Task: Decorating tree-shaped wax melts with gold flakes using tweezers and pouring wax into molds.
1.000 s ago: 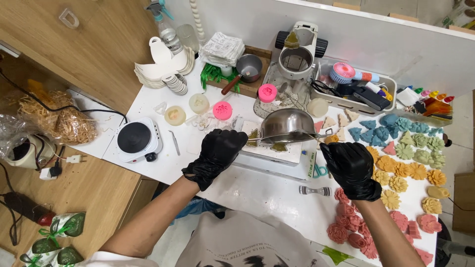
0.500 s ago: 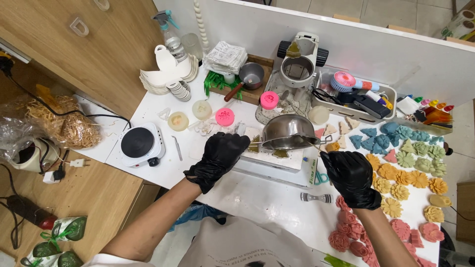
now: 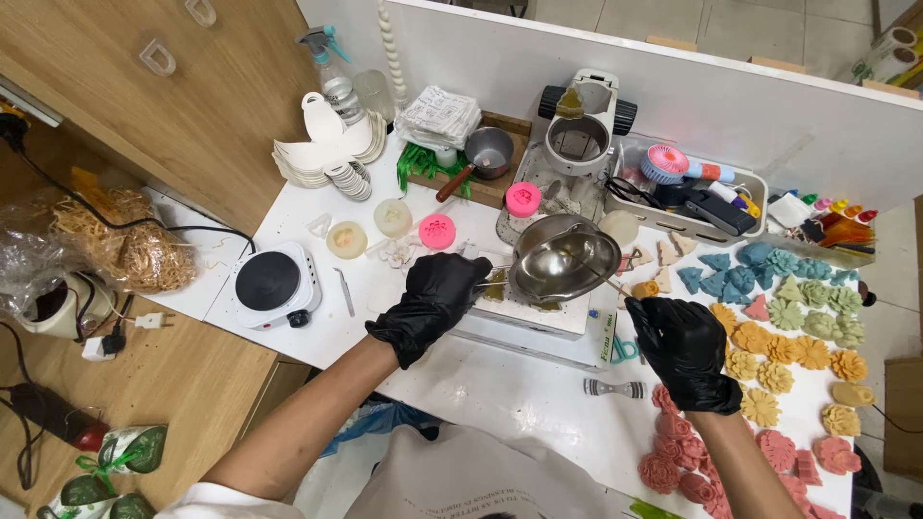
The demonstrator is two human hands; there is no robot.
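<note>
My left hand (image 3: 433,303) grips the handle of the tilted steel saucepan (image 3: 564,259) over the white mould tray (image 3: 524,322), my right hand (image 3: 685,348) pinches a thin stick beside it; overtilting could spill wax.

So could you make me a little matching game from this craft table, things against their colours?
Things:
1. hot plate
2. gloves on both hands, left hand, right hand
3. small round pot lid
4. steel pouring pan

Colours:
A. black
B. silver
C. white with a black top
D. pink

Pairs: 1-C, 2-A, 3-D, 4-B
</note>
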